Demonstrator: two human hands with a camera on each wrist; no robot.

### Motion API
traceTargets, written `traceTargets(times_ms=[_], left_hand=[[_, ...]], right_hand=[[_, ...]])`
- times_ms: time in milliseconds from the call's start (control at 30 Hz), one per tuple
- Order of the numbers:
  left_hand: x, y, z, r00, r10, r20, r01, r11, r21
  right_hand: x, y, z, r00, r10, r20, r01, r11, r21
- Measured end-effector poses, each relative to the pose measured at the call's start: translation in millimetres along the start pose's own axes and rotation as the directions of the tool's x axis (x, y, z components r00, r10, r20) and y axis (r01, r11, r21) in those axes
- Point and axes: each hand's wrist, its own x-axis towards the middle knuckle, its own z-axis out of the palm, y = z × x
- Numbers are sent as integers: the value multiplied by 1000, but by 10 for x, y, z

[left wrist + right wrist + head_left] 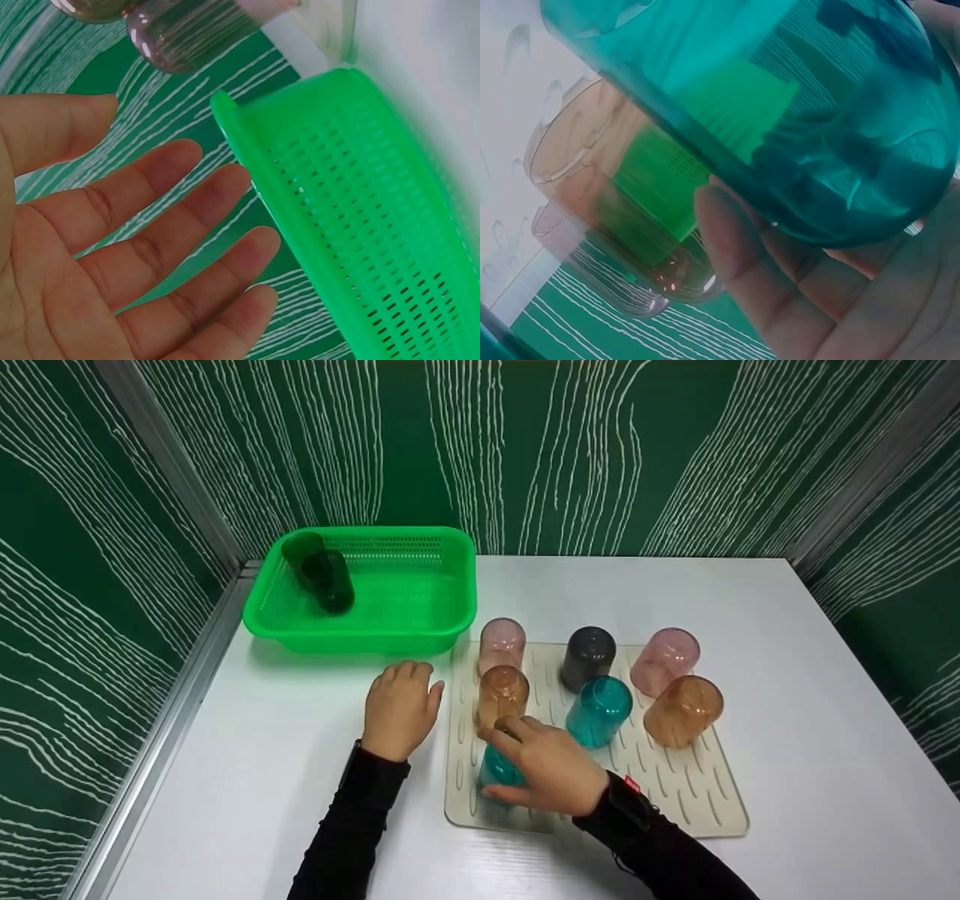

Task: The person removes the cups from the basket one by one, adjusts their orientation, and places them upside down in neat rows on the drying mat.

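My right hand is curled round an upside-down teal cup at the near left of the cream drying mat. In the right wrist view, fingers wrap the side of this clear teal cup. Just behind it stands an amber cup, then a pink cup, both upside down. My left hand holds nothing and hovers in front of the green basket, left of the mat. Its fingers spread loosely beside the perforated basket wall in the left wrist view.
Upside down on the mat's middle and right are a dark grey cup, a second teal cup, another pink cup and another amber cup. Two dark-looking cups lie in the basket's left end. Green patterned walls enclose the white table.
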Motion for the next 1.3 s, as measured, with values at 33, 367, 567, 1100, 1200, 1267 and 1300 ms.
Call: traceTargets(times_ms=[33,367,567,1100,1200,1267,1300], left_hand=[[0,0,0,1000,1,-1,-1,1000,0],[4,4,-5,1000,-7,27,7,1000,15],[3,-8,-2,1000,-6,16,5,1000,17],[-4,-18,31,1000,4,-2,-4,1000,13],[-7,-21,34,1000,10,-13,-10,1000,20],[-7,-21,34,1000,12,-16,-12,1000,22],[-7,-20,33,1000,11,-15,-11,1000,21]], right_hand=[[0,1,-3,1000,3,2,-3,1000,1],[-32,29,-14,1000,19,-8,-19,1000,19],[-43,85,-98,997,44,-56,-42,999,33],[-377,816,-616,842,445,-306,-424,896,135],[-483,939,-673,808,472,-353,-450,881,149],[-548,1007,-706,787,493,-372,-470,869,156],[-577,1041,-720,778,503,-376,-478,863,166]])
